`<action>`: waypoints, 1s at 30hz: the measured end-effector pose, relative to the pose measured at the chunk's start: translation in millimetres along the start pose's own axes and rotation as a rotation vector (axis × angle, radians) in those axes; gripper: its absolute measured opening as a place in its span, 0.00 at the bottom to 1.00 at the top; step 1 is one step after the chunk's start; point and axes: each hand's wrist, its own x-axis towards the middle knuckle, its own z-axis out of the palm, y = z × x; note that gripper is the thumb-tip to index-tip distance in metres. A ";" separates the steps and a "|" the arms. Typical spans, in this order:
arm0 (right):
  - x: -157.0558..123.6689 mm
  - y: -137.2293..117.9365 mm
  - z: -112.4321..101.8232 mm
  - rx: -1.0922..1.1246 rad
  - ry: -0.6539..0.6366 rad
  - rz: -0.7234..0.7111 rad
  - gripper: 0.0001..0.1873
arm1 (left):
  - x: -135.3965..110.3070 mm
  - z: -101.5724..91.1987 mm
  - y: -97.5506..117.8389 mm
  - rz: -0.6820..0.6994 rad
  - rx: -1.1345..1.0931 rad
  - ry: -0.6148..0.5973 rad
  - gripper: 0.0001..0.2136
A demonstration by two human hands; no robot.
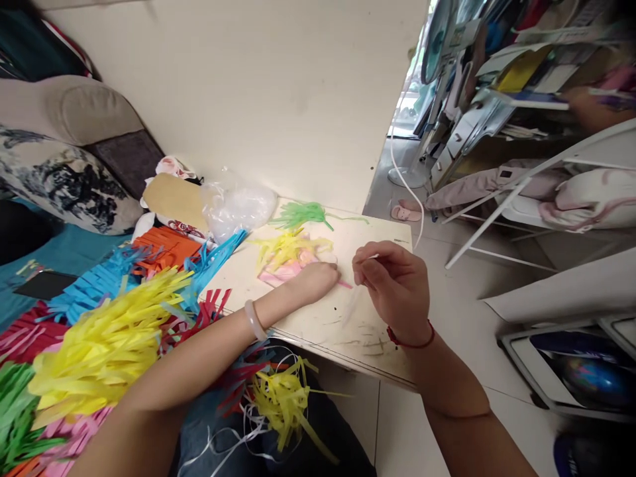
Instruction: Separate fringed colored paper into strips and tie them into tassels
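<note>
- left hand [318, 278]: curled, fingertips pressing the pink fringed paper [284, 273] flat on the bench [348, 324]; whether it grips cannot be told.
- right hand [392, 281]: fingers pinched shut just beside the pink strip's end, apparently on something thin, too small to identify.
- yellow fringed paper [285, 246] and green fringed paper [301, 213] lie behind the pink.
- step, as judged: assembling one fringe piece; the next move calls for steady pinning and fine fingertip control.
</note>
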 end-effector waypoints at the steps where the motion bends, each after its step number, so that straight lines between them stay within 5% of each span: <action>1: 0.8 -0.2 -0.1 -0.036 0.007 -0.016 0.04 | -2.4 -2.7 -1.4 -0.005 -0.010 0.023 0.11; 4: 2.3 -1.7 1.8 -0.239 0.008 -0.068 0.04 | -21.5 -19.9 -6.8 -0.039 -0.056 0.137 0.09; 9: 1.1 1.4 9.8 -0.628 -0.056 -0.217 0.06 | -69.3 -48.3 -0.8 -0.120 -0.398 0.611 0.08; 11: -0.8 5.1 12.6 -0.699 -0.091 -0.238 0.06 | -82.8 -51.4 5.9 -0.110 -0.391 0.683 0.08; 18: -8.5 14.0 23.5 -0.731 -0.188 -0.161 0.08 | -95.0 -47.0 18.1 -0.107 -0.191 0.712 0.03; 30: -9.0 11.5 25.2 -0.674 -0.176 -0.110 0.09 | -95.8 -47.9 22.7 -0.095 -0.172 0.715 0.01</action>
